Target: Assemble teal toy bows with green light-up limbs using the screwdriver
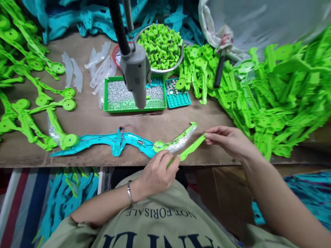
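In the head view, both hands hold one thin green piece (192, 148) at the near edge of the table (207, 119). The right hand (224, 139) pinches its far right end with the thumb and fingers. The left hand (161, 170) seems to pinch the near left end, but its fingers hide that part, so I cannot tell how tight. The green piece is just right of a green arm (174, 138) with a see-through strip (184, 138) along it. That arm's round end sits on the right end of a long blue part (100, 140) with wires.

I think the step now is getting the green piece ready to go on that arm like a cover. The next move seems to need careful turning and matching its shape to the arm, without bumping the see-through strip. A big screwdriver (136, 75) hangs farther away.
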The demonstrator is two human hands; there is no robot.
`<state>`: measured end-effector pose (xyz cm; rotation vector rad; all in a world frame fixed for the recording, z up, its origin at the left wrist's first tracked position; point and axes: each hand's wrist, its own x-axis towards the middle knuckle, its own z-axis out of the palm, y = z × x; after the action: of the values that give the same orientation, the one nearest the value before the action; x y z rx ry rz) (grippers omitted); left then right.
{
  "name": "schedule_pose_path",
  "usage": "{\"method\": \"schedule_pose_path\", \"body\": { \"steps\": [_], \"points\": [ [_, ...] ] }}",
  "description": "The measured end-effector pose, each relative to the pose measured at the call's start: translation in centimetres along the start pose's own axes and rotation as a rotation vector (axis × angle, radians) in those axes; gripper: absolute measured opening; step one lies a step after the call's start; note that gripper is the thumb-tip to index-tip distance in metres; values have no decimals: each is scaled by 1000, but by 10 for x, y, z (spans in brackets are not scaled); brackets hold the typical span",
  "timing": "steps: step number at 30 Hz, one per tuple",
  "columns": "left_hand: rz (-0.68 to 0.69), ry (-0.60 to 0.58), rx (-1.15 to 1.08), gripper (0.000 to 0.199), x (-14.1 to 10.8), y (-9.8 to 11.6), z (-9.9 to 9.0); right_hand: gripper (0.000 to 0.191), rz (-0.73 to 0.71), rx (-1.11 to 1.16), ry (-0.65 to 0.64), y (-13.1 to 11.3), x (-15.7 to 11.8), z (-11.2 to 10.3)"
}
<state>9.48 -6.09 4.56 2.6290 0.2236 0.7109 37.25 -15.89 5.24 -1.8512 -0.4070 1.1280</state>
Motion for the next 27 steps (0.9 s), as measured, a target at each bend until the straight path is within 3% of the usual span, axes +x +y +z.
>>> {"method": "schedule_pose_path", "body": {
  "steps": [7,14,18,27],
  "points": [
    [-142,-4,34,35,13,-19,20,49,-45,103,144,1,33,20],
    [-182,-43,81,30,13,-22,21,37,-40,95,110,0,43,27],
    [-218,-124,117,32,13,-25,16,35,-54,94,95,2,44,25],
    [-200,-162,159,36,12,-30,17,19,30,140,79,2,52,23]
  ]
}}
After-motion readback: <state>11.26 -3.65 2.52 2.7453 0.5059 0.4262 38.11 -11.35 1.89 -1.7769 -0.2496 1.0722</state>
